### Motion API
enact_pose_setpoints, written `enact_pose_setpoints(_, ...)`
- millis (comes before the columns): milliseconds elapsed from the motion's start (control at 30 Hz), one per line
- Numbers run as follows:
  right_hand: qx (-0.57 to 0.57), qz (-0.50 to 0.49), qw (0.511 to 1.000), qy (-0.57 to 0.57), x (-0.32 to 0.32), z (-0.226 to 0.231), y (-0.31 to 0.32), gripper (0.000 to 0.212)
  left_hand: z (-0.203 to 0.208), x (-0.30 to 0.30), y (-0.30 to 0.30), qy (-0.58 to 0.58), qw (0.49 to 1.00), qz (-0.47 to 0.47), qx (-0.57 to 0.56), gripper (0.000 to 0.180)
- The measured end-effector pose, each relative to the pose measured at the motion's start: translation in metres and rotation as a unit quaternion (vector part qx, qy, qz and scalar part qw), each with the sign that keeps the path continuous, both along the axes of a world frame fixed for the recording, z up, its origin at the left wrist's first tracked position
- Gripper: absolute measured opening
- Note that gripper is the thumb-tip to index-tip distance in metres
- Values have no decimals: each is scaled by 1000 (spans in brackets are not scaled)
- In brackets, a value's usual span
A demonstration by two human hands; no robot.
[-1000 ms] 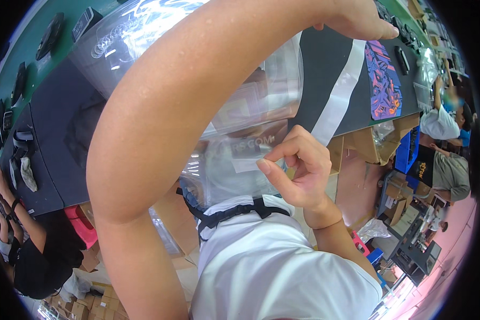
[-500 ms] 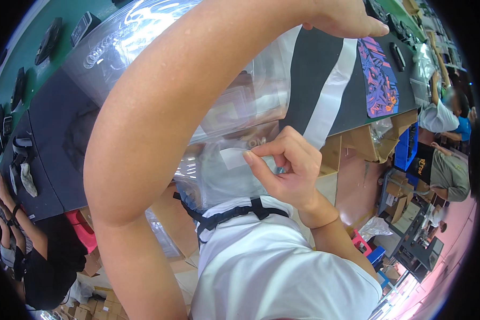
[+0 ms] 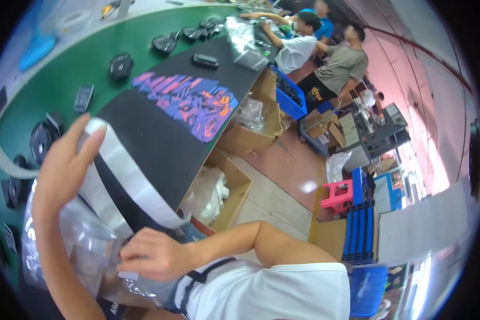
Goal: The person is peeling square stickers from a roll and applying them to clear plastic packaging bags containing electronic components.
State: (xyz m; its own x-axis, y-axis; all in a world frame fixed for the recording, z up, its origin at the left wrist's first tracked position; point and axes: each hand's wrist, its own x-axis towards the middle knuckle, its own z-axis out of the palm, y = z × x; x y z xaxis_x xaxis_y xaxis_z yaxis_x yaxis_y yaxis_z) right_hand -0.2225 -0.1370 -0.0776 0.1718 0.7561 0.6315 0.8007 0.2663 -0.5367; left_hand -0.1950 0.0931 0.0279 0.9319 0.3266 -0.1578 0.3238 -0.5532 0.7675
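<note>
Our left hand [image 3: 63, 169] pinched a white strip [image 3: 135, 184] above the desk [image 3: 98, 61]; our right grip [image 3: 156, 257] was closed on a small white piece [image 3: 128, 275] beside clear plastic [image 3: 88, 237].

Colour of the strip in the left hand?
White; the strip shows best in the head view.

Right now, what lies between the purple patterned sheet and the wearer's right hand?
The head view shows black mat, then the white strip, nearer the right hand.
</note>
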Motion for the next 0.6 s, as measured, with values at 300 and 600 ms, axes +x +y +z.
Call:
enact_pose_setpoints(300, -153, 131, 959, -201, -3, -14, -34, 114, 19, 2, -12, -22, 999, -19, 20, 72)
enact_pose_setpoints(600, -153, 130, 940, -274, -1, -27, -35, 133, 8, 4, -10, -15, 998, -36, 44, 72)
